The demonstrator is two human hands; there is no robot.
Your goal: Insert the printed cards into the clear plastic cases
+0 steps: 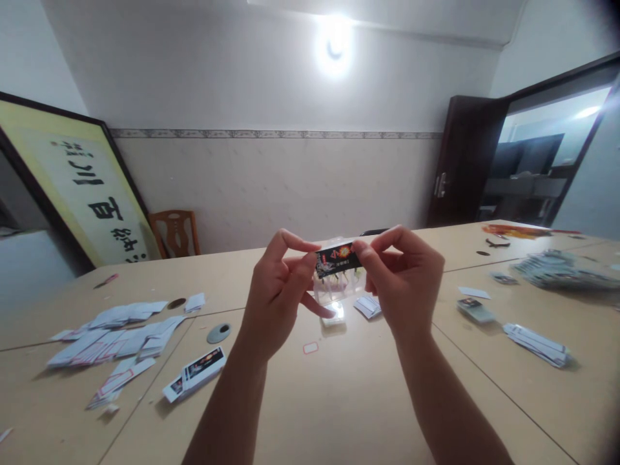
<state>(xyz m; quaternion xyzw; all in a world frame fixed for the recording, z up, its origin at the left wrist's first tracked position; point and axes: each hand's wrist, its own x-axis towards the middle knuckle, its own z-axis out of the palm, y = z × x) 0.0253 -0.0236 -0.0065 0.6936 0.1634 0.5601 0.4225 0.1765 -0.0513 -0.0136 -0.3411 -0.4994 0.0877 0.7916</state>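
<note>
Between both hands, above the table, is a small clear plastic packet point(334, 288) topped by a black printed card point(340, 259) with an orange burst. Inside the packet are several small slim pieces; their kind is not clear. My left hand point(276, 300) pinches the card's left end between thumb and forefinger, its lower fingers reaching behind the packet. My right hand point(409, 284) pinches the right end the same way. Just below, a small glossy stack point(333, 316) and some white folded cards point(368, 307) lie on the table, partly hidden by the hands. A red-edged label point(310, 348) lies nearer.
White cards point(116, 336) spread over the table's left side, near a stack of black printed cards point(206, 363) and a round grommet point(218, 333). On the right lie a packet stack point(475, 311), white strips point(537, 344) and a heap of clear packets point(564, 271).
</note>
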